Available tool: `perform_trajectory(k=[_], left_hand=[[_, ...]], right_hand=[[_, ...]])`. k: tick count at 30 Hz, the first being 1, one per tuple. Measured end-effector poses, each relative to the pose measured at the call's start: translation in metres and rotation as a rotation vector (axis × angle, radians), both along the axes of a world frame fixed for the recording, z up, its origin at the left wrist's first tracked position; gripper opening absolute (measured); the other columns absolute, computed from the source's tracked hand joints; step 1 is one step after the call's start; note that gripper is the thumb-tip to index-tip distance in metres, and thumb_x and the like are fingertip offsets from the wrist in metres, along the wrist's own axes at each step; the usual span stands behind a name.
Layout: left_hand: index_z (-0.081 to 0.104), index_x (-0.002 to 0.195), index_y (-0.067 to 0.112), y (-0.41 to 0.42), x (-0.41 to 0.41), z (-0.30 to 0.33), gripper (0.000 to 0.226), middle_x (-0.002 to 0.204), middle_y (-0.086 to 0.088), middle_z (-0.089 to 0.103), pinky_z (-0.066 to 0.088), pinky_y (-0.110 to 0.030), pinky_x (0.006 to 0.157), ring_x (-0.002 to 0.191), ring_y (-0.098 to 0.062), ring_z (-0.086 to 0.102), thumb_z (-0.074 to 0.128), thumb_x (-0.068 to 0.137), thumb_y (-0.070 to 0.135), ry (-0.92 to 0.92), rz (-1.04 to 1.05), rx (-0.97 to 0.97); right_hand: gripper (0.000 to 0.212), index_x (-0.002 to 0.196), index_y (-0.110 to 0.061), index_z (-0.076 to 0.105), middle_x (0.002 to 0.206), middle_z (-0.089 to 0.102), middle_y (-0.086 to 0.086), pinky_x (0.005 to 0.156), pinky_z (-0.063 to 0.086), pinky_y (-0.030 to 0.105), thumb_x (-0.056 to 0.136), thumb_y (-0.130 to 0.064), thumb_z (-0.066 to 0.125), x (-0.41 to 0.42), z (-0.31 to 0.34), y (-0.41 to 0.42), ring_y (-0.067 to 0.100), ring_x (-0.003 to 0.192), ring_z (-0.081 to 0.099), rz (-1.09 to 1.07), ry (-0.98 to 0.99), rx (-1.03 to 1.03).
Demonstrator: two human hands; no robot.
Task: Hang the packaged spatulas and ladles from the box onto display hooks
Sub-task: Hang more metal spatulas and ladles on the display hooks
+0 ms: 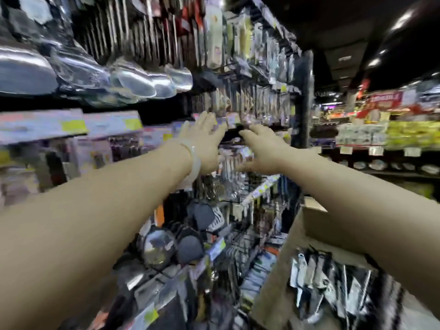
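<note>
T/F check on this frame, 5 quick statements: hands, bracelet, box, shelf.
1. Both hands reach out toward the display rack. True: left hand and right hand are both extended at the rack.
2. A pale bracelet sits on the right wrist. False: it is on the left wrist.
3. The cardboard box is at lower right and holds packaged utensils. True.
4. The box is empty. False: packaged items fill it.
5. Shiny metal ladle bowls hang at upper left. True.
</note>
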State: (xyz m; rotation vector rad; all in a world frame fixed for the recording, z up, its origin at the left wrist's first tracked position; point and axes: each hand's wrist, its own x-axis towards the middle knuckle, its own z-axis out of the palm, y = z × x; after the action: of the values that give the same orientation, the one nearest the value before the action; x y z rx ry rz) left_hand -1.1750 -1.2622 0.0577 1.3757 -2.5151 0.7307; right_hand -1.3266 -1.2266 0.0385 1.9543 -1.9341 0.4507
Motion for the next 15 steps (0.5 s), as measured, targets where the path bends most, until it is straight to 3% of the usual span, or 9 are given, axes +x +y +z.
perform_trajectory(k=[10,15], left_hand=[[-0.013,0.148,0.025,-0.057,-0.206,-0.161,0.074,0.157,-0.005,-0.022,-0.003,-0.05,0.117,0.144,-0.023,-0.022,0.035,0.096,0.046,-0.082,-0.135,0.433],[-0.013,0.148,0.022,-0.065,-0.272,-0.244,0.073,0.156,-0.008,-0.021,-0.004,-0.051,0.116,0.144,-0.025,-0.021,0.033,0.096,0.044,-0.173,-0.226,0.544]], right_hand=[[0.083,0.14,-0.007,0.031,0.141,0.034,0.019,0.109,0.032,0.041,0.078,-0.049,0.065,-0.181,-0.132,-0.034,0.035,0.133,0.029,-0.194,-0.111,0.23],[0.077,0.136,-0.006,0.035,0.138,0.037,0.02,0.107,0.034,0.037,0.077,-0.045,0.066,-0.243,-0.213,-0.036,0.035,0.129,0.034,-0.273,-0.207,0.37]])
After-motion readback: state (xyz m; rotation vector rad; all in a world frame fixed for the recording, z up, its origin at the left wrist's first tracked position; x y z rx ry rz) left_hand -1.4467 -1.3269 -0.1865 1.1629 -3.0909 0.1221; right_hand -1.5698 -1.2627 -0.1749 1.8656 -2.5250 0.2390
